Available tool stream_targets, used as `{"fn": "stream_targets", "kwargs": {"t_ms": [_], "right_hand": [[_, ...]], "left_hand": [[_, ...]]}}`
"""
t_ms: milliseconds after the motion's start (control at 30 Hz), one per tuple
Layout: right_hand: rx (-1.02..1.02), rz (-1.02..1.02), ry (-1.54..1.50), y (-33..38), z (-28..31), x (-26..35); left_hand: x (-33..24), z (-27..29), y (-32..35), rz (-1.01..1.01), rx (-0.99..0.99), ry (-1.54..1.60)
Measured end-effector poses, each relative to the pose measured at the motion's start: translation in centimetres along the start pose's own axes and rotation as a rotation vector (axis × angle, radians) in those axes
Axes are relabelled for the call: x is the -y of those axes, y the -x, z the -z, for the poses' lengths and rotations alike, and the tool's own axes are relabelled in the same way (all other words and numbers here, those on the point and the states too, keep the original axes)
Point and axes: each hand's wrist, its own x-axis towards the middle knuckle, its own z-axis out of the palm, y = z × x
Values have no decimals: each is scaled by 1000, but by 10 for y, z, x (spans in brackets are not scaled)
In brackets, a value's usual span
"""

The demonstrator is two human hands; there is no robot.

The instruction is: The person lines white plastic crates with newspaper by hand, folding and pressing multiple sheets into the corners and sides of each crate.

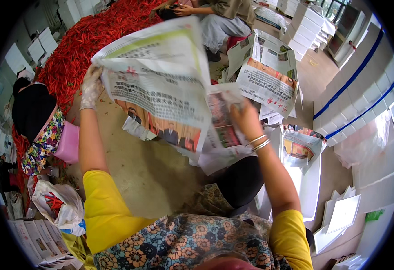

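The big, thin printed newspaper point(161, 85) is up in the air over the tan floor point(147, 189), in front of the person's chest. I can't tell if it is 1 sheet or more. The left hand point(94, 78), in a thin white glove point(89, 96), pinches its far left corner. The right hand point(245, 118), with 2 shiny silver bangles point(260, 143), is on the paper's right part, fingers bent. It is blurry, so I can't tell if it pinches. The hands are wide apart, maybe so the floppy paper stays spread. The paper has soft folds and a wavy bottom edge.

Just past the right hand is a messy pile of newspapers point(269, 85), likely put there to be easy to reach. By the right arm is a smooth white foam box point(313, 193). Crumpled newspaper point(299, 150) hangs over its far edge, perhaps as a soft lining.

At the floor's far left edge is a huge, bumpy heap of thin red chilies point(93, 40). Nearer, at the left edge, a wrinkled white plastic bag point(71, 209) holds more red chilies point(53, 201).
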Motion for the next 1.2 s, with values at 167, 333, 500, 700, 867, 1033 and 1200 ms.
{"fn": "stream_targets", "kwargs": {"t_ms": [167,333,500,700,867,1033,1200], "right_hand": [[-322,39,475,-35,142,-79],[-311,-415,378,9,305,-36],[-524,-558,-459,83,411,-61],[-1004,-785,-520,269,447,-74],[-1186,-1025,-523,420,377,-90],[-1275,-1081,-122,490,323,-130],[-1191,-1247,305,554,298,-167]], "left_hand": [[54,-8,9,197,50,-96],[129,-45,36,338,286,-732],[153,8,-48,101,52,-2001],[78,-300,17,-684,537,-1123],[55,-494,189,-737,798,-598],[49,-593,334,-568,1398,-354],[34,-576,442,-394,1894,-635]]}}
